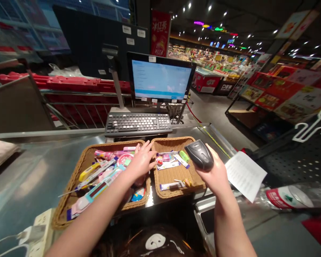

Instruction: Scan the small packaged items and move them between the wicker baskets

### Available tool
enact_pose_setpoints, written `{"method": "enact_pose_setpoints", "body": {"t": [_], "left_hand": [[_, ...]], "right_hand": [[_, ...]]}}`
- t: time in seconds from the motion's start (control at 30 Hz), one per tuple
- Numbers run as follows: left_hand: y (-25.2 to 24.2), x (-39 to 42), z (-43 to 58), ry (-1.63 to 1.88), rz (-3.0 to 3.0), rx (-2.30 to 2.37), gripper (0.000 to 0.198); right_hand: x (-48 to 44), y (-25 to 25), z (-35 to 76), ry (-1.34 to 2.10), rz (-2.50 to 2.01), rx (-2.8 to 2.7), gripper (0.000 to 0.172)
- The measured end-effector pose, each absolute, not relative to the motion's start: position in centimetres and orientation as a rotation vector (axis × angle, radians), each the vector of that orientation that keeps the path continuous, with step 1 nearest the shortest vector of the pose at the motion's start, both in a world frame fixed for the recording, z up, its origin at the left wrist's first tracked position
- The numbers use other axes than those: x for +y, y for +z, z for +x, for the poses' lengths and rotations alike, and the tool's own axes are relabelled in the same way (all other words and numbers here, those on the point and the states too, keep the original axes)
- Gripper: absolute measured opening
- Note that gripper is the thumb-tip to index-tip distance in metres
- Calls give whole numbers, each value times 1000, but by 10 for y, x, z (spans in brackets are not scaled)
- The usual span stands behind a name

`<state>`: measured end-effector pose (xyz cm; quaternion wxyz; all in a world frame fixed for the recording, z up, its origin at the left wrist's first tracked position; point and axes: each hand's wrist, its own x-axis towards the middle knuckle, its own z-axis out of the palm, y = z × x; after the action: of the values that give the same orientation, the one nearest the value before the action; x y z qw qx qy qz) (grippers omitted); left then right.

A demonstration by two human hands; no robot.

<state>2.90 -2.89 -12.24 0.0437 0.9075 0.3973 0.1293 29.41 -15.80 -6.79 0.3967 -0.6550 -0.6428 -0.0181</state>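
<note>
My right hand (214, 171) is closed round a dark grey handheld barcode scanner (199, 154), held above the right wicker basket (173, 142). That basket holds a few small packaged items (171, 161). My left hand (141, 160) reaches down between the two baskets with its fingers stretched toward the right one; nothing shows in it. The left wicker basket (69, 192) is full of several colourful packets and toothbrush packs (101, 175).
A keyboard (138, 123) and a lit monitor (160, 79) stand behind the baskets on the steel counter (29, 178). A paper sheet (244, 174) lies to the right, a power strip (40, 228) at the near left. Red carts stand behind the counter, shop aisles to the right.
</note>
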Motion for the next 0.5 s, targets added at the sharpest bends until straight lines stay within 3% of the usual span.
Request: {"method": "enact_pose_setpoints", "body": {"t": [0.2,0.5], "left_hand": [[-149,9,109,76,3035,1026,32],[-247,41,170,-383,3155,703,42]], "right_hand": [[-142,-68,338,34,-1601,-1629,59],[-120,-70,355,218,-1496,-1645,56]]}}
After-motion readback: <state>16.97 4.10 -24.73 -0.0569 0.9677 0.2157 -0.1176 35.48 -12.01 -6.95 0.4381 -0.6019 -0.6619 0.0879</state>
